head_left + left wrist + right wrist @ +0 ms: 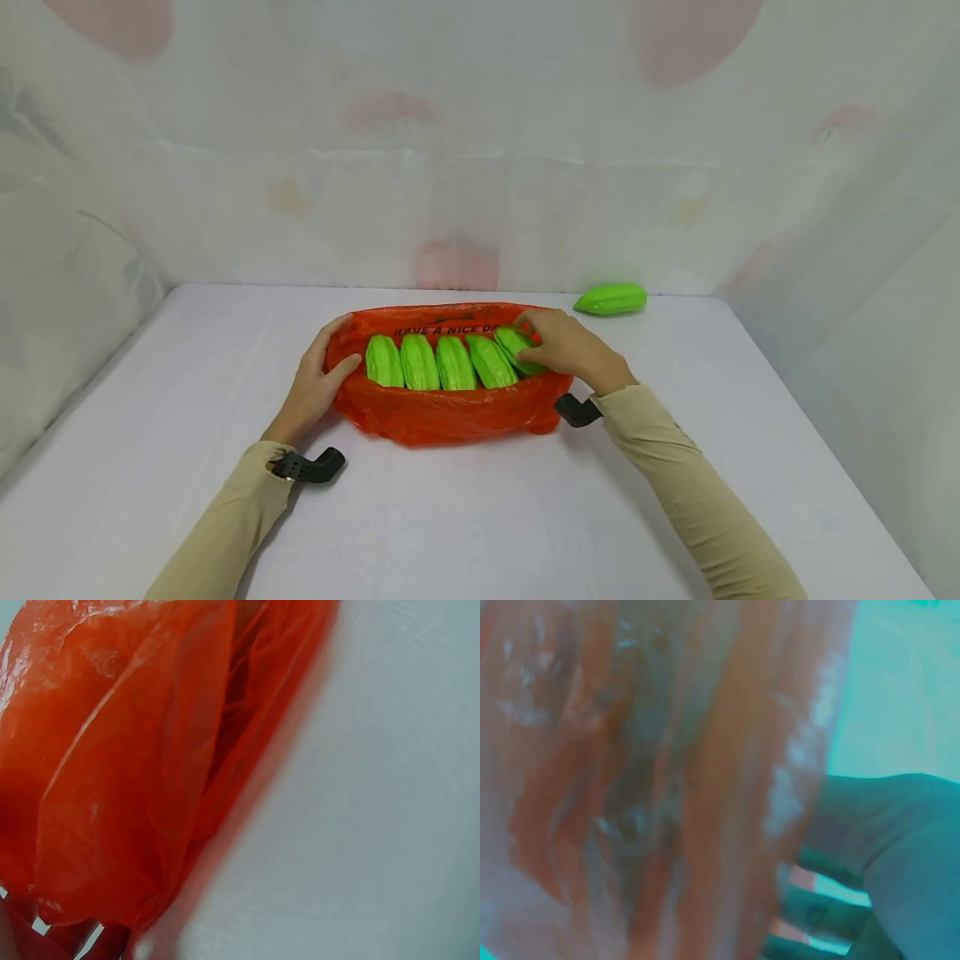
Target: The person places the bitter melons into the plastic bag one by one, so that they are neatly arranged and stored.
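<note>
A red plastic bag [450,417] with dark printed lettering lies wide open on the table in the head view. Several bright green, ridged, gourd-like vegetables [420,363] are lined up side by side inside it. At the bag's left end, my left hand [315,379] holds the rim, thumb on the inside and fingers outside. My right hand [566,343] reaches into the right end and pinches the rightmost green ridged vegetable [512,343], which leans against its neighbour. In the left wrist view the bag [127,772] hides most of the left fingers; the right wrist view is blurred.
Another green ridged vegetable [611,299] lies at the back right of the white table [465,517]. A pale patterned sheet [480,200] hangs behind the table's back edge, with pale walls at both sides.
</note>
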`<state>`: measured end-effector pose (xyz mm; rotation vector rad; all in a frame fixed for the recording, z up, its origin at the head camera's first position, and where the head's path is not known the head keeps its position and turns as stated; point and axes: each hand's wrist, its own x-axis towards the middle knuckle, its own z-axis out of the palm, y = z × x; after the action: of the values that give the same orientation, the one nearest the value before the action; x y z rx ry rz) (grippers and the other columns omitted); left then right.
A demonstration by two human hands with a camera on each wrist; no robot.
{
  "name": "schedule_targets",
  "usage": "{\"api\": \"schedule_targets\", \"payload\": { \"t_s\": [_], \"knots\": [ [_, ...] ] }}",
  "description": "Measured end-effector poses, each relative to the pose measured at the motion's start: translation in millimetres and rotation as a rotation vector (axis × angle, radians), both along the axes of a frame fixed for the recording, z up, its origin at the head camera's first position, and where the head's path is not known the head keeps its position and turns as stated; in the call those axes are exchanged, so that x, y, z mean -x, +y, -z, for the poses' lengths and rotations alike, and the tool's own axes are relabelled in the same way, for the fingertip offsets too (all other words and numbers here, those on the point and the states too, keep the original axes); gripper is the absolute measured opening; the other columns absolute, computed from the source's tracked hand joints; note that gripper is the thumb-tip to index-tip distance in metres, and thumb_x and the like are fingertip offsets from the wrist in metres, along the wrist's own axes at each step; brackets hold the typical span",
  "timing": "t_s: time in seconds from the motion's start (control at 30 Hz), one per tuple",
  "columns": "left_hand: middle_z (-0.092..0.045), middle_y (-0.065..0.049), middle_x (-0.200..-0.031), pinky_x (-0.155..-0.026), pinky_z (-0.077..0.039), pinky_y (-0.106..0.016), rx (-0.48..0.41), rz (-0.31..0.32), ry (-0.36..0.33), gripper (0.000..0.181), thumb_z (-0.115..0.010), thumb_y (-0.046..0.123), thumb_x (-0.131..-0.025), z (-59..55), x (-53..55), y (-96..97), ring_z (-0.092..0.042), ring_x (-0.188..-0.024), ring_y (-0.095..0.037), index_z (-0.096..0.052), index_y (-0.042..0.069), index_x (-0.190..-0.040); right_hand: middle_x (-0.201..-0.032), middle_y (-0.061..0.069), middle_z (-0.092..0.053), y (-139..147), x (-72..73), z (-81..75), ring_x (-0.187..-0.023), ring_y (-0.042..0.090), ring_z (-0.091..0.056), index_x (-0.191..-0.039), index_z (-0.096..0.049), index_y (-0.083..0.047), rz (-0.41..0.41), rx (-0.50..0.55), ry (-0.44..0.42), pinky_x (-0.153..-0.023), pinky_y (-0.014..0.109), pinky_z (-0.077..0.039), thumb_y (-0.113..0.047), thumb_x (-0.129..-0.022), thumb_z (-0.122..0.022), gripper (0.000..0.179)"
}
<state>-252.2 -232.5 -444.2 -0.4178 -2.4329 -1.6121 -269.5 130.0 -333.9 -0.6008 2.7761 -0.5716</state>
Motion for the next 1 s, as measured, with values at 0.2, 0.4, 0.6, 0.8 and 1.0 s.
{"api": "schedule_targets", "payload": {
  "t_s": [0.2, 0.4, 0.6, 0.8, 1.0],
  "knots": [
    [-0.040, -0.015, -0.153, -0.105, -0.026, -0.007, 0.003, -0.001, -0.003, 0.058, -0.055, 0.009, -0.099, 0.8, 0.7, -0.6, -0.038, -0.138, -0.031, -0.034, 0.013, -0.154, -0.127, 0.014, -0.065, 8, 2.1, -2.5, -0.113, 0.030, -0.062, -0.134, -0.056, -0.001, -0.073, 0.080, -0.005, -0.096, 0.043, -0.051, -0.017, -0.089, -0.073, 0.050],
    [-0.040, -0.016, -0.154, -0.104, -0.026, -0.006, -0.008, 0.008, -0.002, 0.060, -0.056, 0.008, -0.099, -1.6, -1.2, 0.3, -0.037, -0.139, -0.031, -0.034, 0.013, -0.154, -0.128, 0.013, -0.065, 13, 2.0, -4.1, -0.111, 0.028, -0.063, -0.133, -0.057, -0.002, -0.137, 0.108, 0.018, -0.095, 0.043, -0.052, -0.017, -0.090, -0.072, 0.048],
    [-0.040, -0.015, -0.154, -0.103, -0.026, -0.005, -0.013, 0.012, -0.003, 0.060, -0.056, 0.008, -0.098, -2.0, -1.2, 1.2, -0.038, -0.139, -0.032, -0.034, 0.013, -0.154, -0.130, 0.015, -0.063, 17, 0.9, -7.3, -0.112, 0.031, -0.063, -0.132, -0.058, -0.001, -0.148, 0.157, 0.040, -0.097, 0.047, -0.051, -0.016, -0.089, -0.072, 0.047],
    [-0.039, -0.014, -0.154, -0.104, -0.027, -0.006, 0.005, 0.000, -0.007, 0.058, -0.055, 0.009, -0.099, 0.7, 0.5, -0.7, -0.038, -0.138, -0.031, -0.034, 0.014, -0.154, -0.128, 0.013, -0.064, 23, 3.4, -7.9, -0.115, 0.031, -0.061, -0.129, -0.060, -0.001, -0.143, 0.173, 0.077, -0.100, 0.048, -0.050, -0.013, -0.090, -0.071, 0.042],
    [-0.040, -0.014, -0.153, -0.103, -0.028, -0.005, 0.013, -0.002, 0.004, 0.058, -0.054, 0.011, -0.100, 2.6, 0.9, -1.1, -0.039, -0.136, -0.031, -0.034, 0.014, -0.154, -0.128, 0.014, -0.064, 31, 3.3, -12.8, -0.115, 0.031, -0.061, -0.130, -0.059, -0.002, -0.109, 0.210, 0.071, -0.099, 0.048, -0.050, -0.014, -0.091, -0.070, 0.042]
  ]
}}
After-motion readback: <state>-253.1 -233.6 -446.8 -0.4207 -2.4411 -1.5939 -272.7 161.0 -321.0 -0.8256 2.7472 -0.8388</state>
